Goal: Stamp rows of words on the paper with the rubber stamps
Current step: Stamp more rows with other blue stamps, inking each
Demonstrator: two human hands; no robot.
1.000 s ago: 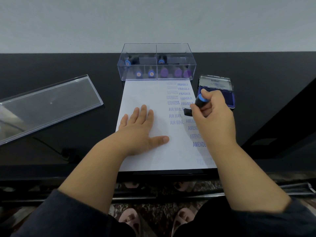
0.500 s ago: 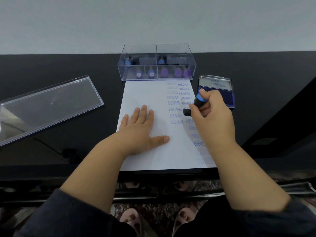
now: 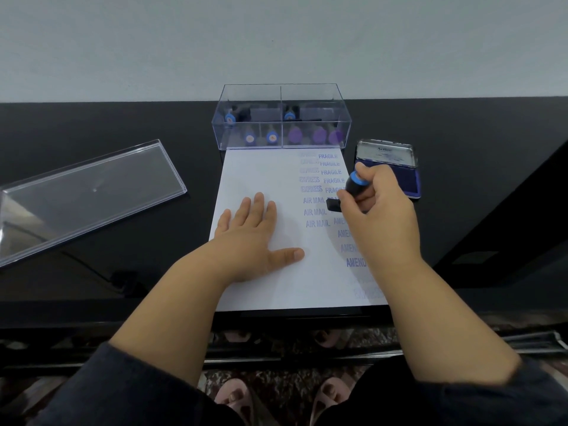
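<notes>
Stamping words down the paper's right side.
Your left hand (image 3: 252, 241) is lying flat with fingers spread on the paper (image 3: 261, 179), while your right hand (image 3: 381, 210) is gripping the blue-capped stamp (image 3: 350, 189), tilted, base touching the paper just beside the open ink pad (image 3: 405, 179).

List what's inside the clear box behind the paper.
The clear box, split into two compartments, holds stamps: blue-capped stamps mostly on the left, purple-capped stamps on the right. Their stamp faces and wording can't be seen.
</notes>
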